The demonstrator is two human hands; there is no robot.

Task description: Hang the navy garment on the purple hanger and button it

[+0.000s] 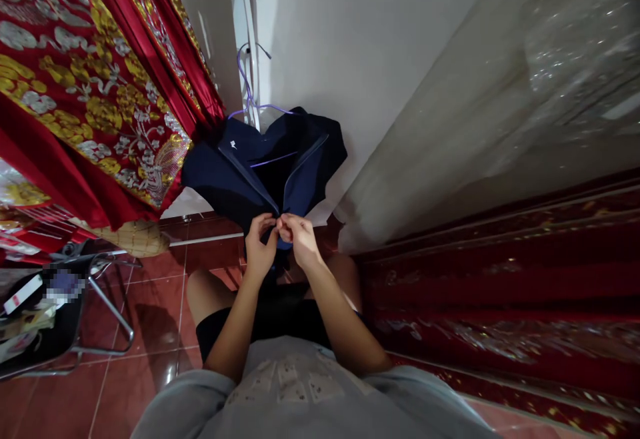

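Observation:
A dark navy zip-up jacket [235, 172] hangs on a purple wire hanger [249, 96] against a white wall. Its front is open down to the bottom, with pale zipper edges forming a V. My left hand [260, 246] and my right hand [297, 236] meet at the bottom of that V. Both pinch the jacket's lower zipper ends, fingers closed and nearly touching each other. My forearms reach up from my grey shirt.
A red garment with gold and silver embroidery [85, 79] hangs at the left. A clear plastic-covered garment [500, 106] and dark red fabric [500, 292] fill the right. A metal-framed chair [100, 292] with items stands at lower left on red floor tiles [150, 332].

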